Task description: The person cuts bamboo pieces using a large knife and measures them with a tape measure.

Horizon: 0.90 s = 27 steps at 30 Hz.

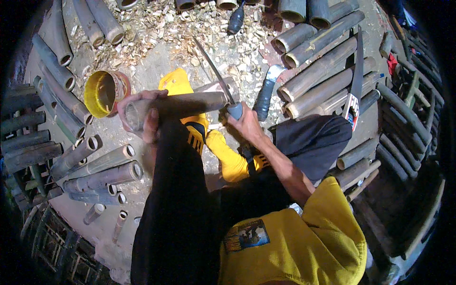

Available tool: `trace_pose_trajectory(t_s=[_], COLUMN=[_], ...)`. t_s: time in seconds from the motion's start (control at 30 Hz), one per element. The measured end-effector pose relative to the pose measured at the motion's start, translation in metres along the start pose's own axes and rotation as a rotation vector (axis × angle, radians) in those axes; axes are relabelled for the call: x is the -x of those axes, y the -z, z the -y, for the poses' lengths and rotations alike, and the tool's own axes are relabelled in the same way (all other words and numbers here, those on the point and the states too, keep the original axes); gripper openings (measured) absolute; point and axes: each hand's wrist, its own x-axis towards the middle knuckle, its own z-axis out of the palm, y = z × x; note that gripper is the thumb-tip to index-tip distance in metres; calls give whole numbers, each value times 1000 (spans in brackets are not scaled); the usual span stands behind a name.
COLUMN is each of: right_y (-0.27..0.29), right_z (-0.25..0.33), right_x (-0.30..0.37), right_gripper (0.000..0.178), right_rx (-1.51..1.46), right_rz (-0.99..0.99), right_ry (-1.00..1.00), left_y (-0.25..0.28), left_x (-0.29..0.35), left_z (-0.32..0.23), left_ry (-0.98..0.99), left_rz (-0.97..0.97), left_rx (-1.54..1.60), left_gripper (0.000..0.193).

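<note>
My left hand (142,114) is wrapped round the left end of a short bamboo tube (190,104), which lies across my raised knee. In my right hand (248,124) is the grey-blue handle of a long narrow tool (212,66) that looks like a file. Its thin metal shaft slants up and left past the tube's right end; whether it touches the bamboo I cannot tell. Another bamboo piece (216,86) shows just behind the held one. Right of it lies a tool with a dark wrapped handle (264,97) and a short pale metal blade.
Wood chips (156,33) cover the far floor. A yellow-lined round container (101,92) stands at the left. Bamboo tubes lie in rows at the left (107,175) and right (318,69). A handsaw (356,80) rests by my right knee. My yellow-socked foot (228,154) is below.
</note>
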Motion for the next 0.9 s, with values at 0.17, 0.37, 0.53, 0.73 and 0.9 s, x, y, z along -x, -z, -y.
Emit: trace_pose_trajectory(t_s=[0.17,0.37,0.53,0.73,0.9], right_y=[-2,-6,3,-1,1], right_z=[-19,-26,-17,-5,-9], right_x=[11,-2,9,6,-7], right_gripper=[38,37,36,37,37], right_rx=[-174,6,-95,-242,-57], right_rz=[-42,25,-12,-159,58], right_ry=[59,77,47,329,55], left_y=[4,-3,-3,12,23], left_x=[-13,-18,-16,-8,-10], left_z=[2,-7,5,0,-3], left_ry=[-59,220,-357,85,39], left_rz=[159,-116,-12,-69,235], left_rx=[80,-104,-513,25,39], left_gripper=[45,52,48,45,49])
